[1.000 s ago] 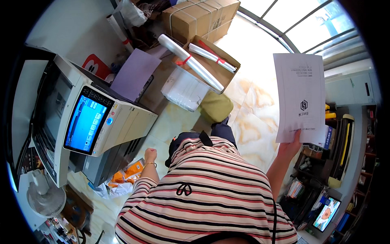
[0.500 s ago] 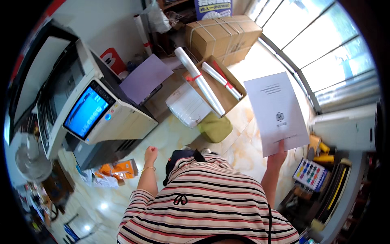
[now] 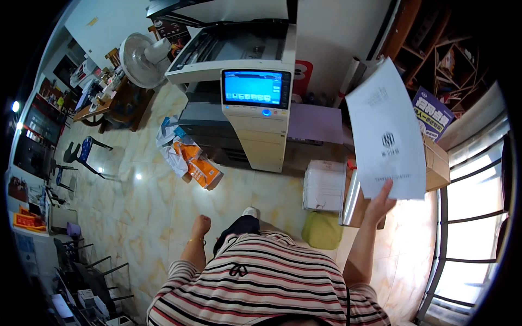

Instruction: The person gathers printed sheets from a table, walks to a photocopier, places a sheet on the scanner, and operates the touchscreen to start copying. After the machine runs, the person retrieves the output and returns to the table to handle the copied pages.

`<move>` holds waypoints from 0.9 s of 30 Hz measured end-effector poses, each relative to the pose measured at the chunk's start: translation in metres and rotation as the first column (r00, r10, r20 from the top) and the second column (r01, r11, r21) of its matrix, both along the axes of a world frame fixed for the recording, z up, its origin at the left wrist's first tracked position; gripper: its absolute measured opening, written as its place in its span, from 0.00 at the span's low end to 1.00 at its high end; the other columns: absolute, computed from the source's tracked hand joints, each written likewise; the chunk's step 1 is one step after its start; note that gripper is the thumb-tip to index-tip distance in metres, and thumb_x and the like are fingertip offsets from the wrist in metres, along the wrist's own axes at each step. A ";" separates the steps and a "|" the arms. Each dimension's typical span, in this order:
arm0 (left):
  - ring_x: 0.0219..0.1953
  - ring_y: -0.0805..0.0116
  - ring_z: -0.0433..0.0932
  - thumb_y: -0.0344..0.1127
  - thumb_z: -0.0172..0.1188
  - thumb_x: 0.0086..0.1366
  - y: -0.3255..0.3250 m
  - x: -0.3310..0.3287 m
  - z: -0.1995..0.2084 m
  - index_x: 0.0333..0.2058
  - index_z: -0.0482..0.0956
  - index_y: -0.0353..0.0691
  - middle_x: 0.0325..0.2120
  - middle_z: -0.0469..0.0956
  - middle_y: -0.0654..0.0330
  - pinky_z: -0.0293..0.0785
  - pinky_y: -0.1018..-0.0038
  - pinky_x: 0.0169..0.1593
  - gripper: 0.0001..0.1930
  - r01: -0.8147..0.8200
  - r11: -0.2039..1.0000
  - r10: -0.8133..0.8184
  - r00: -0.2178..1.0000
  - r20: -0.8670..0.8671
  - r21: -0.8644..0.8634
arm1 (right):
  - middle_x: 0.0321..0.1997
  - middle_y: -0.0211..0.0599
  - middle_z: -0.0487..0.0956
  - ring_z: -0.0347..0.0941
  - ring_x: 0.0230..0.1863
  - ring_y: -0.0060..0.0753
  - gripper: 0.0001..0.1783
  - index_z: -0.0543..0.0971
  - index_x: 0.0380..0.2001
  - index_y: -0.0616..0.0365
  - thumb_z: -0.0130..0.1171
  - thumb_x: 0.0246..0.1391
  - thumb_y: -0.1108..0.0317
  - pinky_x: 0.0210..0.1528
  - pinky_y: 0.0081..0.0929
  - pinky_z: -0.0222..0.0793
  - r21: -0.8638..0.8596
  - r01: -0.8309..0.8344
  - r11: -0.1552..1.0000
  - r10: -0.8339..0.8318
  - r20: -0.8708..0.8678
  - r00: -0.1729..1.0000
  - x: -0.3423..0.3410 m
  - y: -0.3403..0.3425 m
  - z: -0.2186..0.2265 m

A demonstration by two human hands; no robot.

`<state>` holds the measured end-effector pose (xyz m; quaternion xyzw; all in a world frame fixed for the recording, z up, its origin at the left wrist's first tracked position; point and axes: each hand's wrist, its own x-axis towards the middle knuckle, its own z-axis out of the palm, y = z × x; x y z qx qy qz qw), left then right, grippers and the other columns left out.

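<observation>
My right hand (image 3: pixel 380 206) grips a printed sheet of white paper (image 3: pixel 375 146) by its lower edge, with a finger over the front. The sheet stands up from the hand and bows slightly; a dark logo and a few lines of text are on it. Over the floor to the left, my left hand (image 3: pixel 200 226) is curled into a fist and I see nothing in it. Ahead of me stands a copier (image 3: pixel 258 136) with its lid raised, its scanner glass (image 3: pixel 242 43) exposed and its touch screen (image 3: pixel 253 89) lit blue.
Orange and white packaging (image 3: pixel 198 163) lies on the floor by the copier. To the right are a wrapped white package (image 3: pixel 323 185), a green stool (image 3: pixel 322 229) and a cardboard box (image 3: pixel 436 165). A fan (image 3: pixel 142 60) and a blue chair (image 3: pixel 86 149) stand to the left.
My view has turned left, bringing the copier to the centre and the window to the right edge. The sheet stays in my right hand; my left hand is still a fist.
</observation>
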<state>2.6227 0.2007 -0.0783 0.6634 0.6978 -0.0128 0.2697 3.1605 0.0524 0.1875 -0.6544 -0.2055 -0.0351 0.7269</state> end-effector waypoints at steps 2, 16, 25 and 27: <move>0.37 0.42 0.76 0.40 0.52 0.55 -0.012 -0.029 -0.014 0.28 0.80 0.33 0.30 0.77 0.40 0.73 0.57 0.42 0.15 -0.055 0.998 0.056 0.998 0.029 -0.043 | 0.43 0.46 0.77 0.73 0.43 0.32 0.19 0.72 0.45 0.73 0.47 0.63 0.63 0.45 0.27 0.68 -0.053 -0.049 0.997 0.056 0.152 0.987 -0.006 0.052 0.017; 0.34 0.54 0.80 0.38 0.57 0.54 0.046 -0.195 -0.034 0.29 0.79 0.33 0.28 0.80 0.46 0.74 0.66 0.40 0.12 -0.549 0.834 0.545 0.807 0.229 -0.054 | 0.53 0.37 0.74 0.71 0.52 0.39 0.24 0.70 0.53 0.52 0.44 0.51 0.75 0.50 0.35 0.68 -0.609 0.138 0.781 0.540 0.771 0.338 -0.110 0.446 0.066; 0.31 0.67 0.78 0.31 0.56 0.60 0.181 -0.123 -0.010 0.36 0.76 0.33 0.29 0.79 0.54 0.74 0.72 0.37 0.08 -0.473 0.880 0.327 0.662 0.674 0.038 | 0.55 0.41 0.72 0.68 0.54 0.45 0.22 0.69 0.54 0.52 0.42 0.54 0.72 0.53 0.39 0.64 -0.894 0.176 0.411 0.866 0.444 0.231 -0.114 0.575 0.042; 0.31 0.69 0.77 0.31 0.56 0.61 0.208 -0.098 0.006 0.36 0.76 0.34 0.30 0.79 0.55 0.73 0.74 0.37 0.08 -0.444 0.895 0.289 0.631 0.719 0.030 | 0.54 0.45 0.72 0.68 0.54 0.48 0.21 0.69 0.54 0.52 0.43 0.57 0.67 0.54 0.39 0.64 -0.945 0.099 0.311 0.921 0.325 0.216 -0.111 0.602 0.038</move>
